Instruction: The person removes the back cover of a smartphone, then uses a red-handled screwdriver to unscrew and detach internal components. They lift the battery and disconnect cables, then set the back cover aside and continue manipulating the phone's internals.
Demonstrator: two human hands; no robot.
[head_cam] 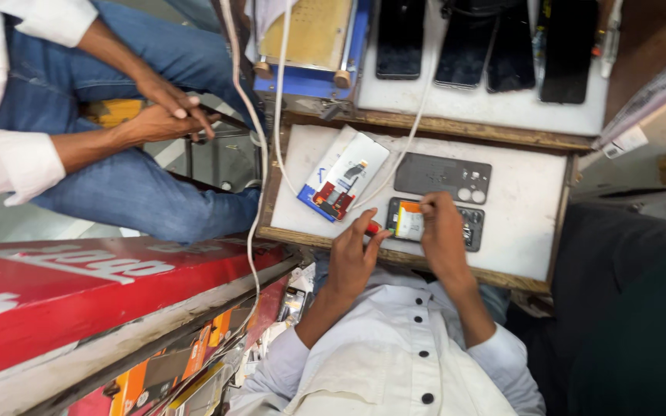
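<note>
An opened phone [406, 221], with an orange and white battery showing, lies on a white mat [522, 208] in a wooden tray. My left hand [351, 258] pinches a small red-handled tool [375, 228] at the phone's left edge. My right hand [442, 235] lies over the middle of the phone and holds it down. The phone's right part [475, 228] shows past that hand. A grey back cover [442, 178] with camera holes lies just beyond the phone.
A blue and white small box [344, 179] lies left of the cover. White cables [257, 131] cross the tray. Several dark phones [487, 46] lie on the far board. Another person in jeans [129, 189] sits left. A red board [79, 293] is near left.
</note>
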